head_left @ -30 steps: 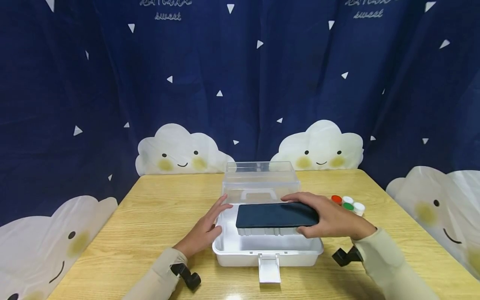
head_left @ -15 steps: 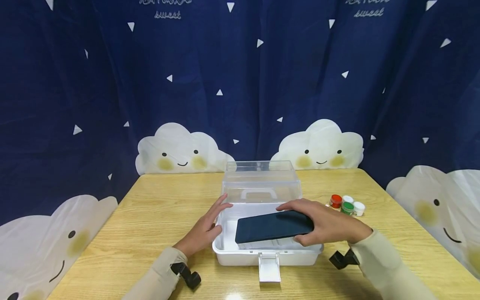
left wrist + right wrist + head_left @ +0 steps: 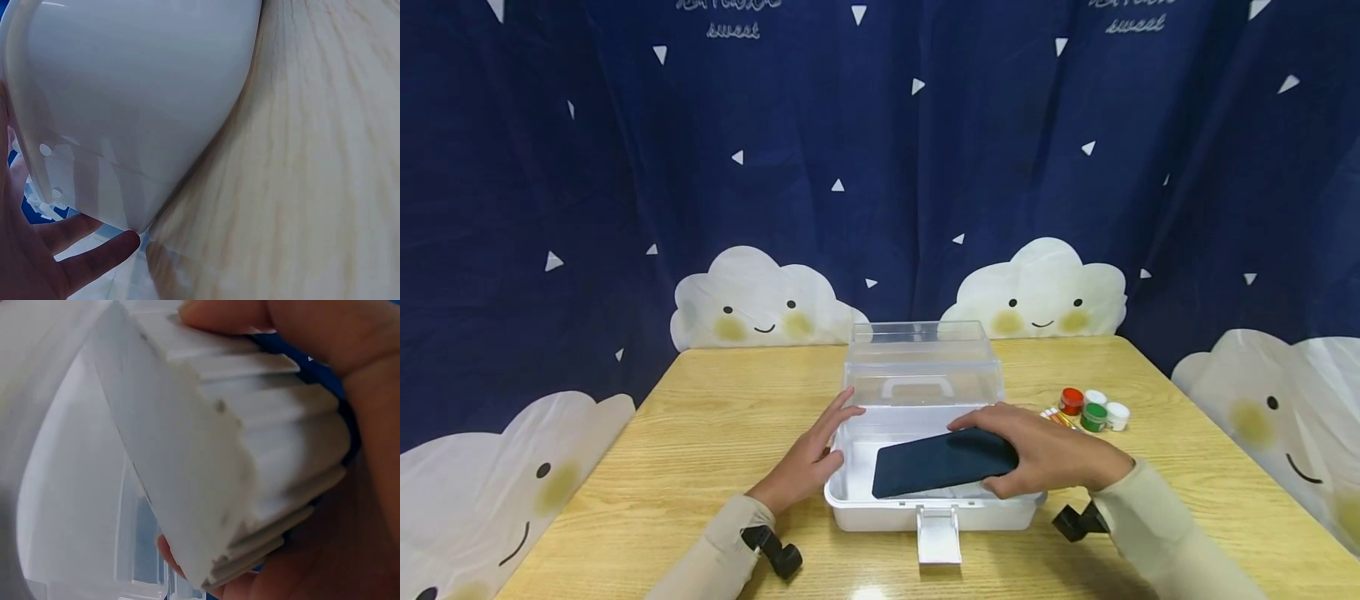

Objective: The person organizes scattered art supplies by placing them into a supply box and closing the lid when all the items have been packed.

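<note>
A white storage box (image 3: 880,518) stands on the table with its clear lid (image 3: 925,377) swung up at the back. My right hand (image 3: 1037,450) grips the right end of a long case with a dark blue top (image 3: 936,462). In the right wrist view the case shows white ribbed sides (image 3: 281,431) between my thumb and fingers. It lies at a slant within the box's opening, left end nearer the front. My left hand (image 3: 805,467) rests at the box's left side, fingers extended. The left wrist view shows two fingers (image 3: 100,259) along the white wall (image 3: 137,94).
Several small jars, with red (image 3: 1072,400), green (image 3: 1094,417) and white lids (image 3: 1117,416), stand to the right of the box. Some thin yellow-and-white sticks (image 3: 1062,418) lie beside them. A white latch (image 3: 938,537) hangs down at the box's front. A dark blue curtain (image 3: 880,167) hangs behind the table.
My right hand has brought the case down and toward the front of the white box, turning it to a slant. The yellow-and-white sticks have come into view. My left hand has stayed put.
</note>
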The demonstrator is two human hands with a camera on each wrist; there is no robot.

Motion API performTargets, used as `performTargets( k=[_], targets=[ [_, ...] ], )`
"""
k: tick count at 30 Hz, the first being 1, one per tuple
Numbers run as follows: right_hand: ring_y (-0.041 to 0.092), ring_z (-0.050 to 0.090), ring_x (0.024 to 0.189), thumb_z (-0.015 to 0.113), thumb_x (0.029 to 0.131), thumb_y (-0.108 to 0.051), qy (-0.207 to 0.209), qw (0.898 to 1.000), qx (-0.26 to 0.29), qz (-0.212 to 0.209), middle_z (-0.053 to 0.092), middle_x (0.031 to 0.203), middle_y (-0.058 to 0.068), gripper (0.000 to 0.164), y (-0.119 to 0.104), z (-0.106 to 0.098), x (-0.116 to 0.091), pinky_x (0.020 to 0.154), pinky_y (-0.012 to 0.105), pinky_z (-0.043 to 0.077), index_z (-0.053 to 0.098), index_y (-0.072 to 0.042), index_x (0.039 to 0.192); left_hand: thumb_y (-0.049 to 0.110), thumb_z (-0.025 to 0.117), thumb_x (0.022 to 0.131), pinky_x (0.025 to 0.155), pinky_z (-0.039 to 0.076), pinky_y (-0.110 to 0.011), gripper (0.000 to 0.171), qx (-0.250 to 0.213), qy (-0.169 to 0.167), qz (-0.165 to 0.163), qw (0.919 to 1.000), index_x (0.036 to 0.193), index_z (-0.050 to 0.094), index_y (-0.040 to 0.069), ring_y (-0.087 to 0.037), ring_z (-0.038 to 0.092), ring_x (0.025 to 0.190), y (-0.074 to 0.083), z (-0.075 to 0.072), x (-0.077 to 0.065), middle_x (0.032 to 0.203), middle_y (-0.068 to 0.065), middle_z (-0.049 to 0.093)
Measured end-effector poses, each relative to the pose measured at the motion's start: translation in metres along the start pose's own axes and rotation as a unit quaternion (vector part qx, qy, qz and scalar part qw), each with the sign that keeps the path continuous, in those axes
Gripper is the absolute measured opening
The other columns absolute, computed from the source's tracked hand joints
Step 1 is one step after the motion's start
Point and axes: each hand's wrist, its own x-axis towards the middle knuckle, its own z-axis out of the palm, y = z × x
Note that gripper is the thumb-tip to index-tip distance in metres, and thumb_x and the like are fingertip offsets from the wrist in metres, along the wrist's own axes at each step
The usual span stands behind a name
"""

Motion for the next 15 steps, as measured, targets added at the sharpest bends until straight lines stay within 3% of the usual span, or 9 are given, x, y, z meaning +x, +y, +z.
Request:
performTargets(
  k=[6,12,15],
  targets=[
    [0.007,0.048,0.113,0.074,0.077,-0.030,-0.011,1.000,-0.001,0.005,0.053,0.131,-0.018,0.062,0.000,0.002,0.001,0.095,0.041,0.043,0.052,-0.027,0.134,-0.010,0.048,0.084,0.083,0.041,-0.034,0.060,-0.001,-0.001,-0.004,1.0000,0.140,0.045,0.009,-0.032,0.034,0.137,-0.004,0.001,0.000,0.159,-0.012,0.019],
    [0.009,0.048,0.114,0.074,0.077,-0.030,-0.025,0.999,-0.023,0.018,0.053,0.132,-0.016,0.063,-0.002,0.005,0.003,0.096,0.043,0.043,0.052,-0.024,0.136,-0.009,0.049,0.083,0.083,0.040,-0.034,0.065,0.007,0.000,-0.004,1.0000,0.142,0.043,0.017,-0.029,0.032,0.138,-0.031,0.010,0.001,0.160,-0.006,0.017],
    [0.011,0.049,0.114,0.073,0.077,-0.030,-0.031,0.999,-0.033,0.019,0.053,0.133,-0.013,0.065,-0.004,0.005,0.004,0.095,0.045,0.043,0.050,-0.022,0.137,-0.008,0.049,0.084,0.076,0.042,-0.031,0.068,0.010,0.000,-0.005,0.9999,0.143,0.042,0.024,-0.025,0.034,0.136,-0.042,0.012,0.001,0.161,0.001,0.015]
  ],
)
